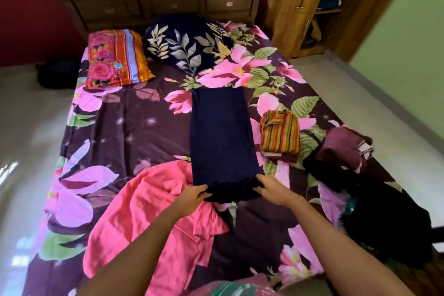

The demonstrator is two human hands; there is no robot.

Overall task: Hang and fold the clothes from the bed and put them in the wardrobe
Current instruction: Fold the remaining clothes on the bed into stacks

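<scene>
Bare arms (144, 247) reach out from the person over the bed (120, 127). The left hand (192, 196) and the right hand (271, 190) each pinch the near end of the long dark blue cloth (221, 137), with fingers curled on its bunched edge. The rest lies flat, stretching away past the fingertips.

That bunched end may make the fold crooked, I think. A corner could also slip out if the hands lift unevenly.

Under the left fingers lies a pink shirt (149, 218). The blue cloth rests on it and might drag it along. Beyond the right fingers sits a folded stripy cloth (280, 132), then a purple one (343, 146) and a black heap (384, 223). The wardrobe (293, 31) stands open, far off to the right.
</scene>
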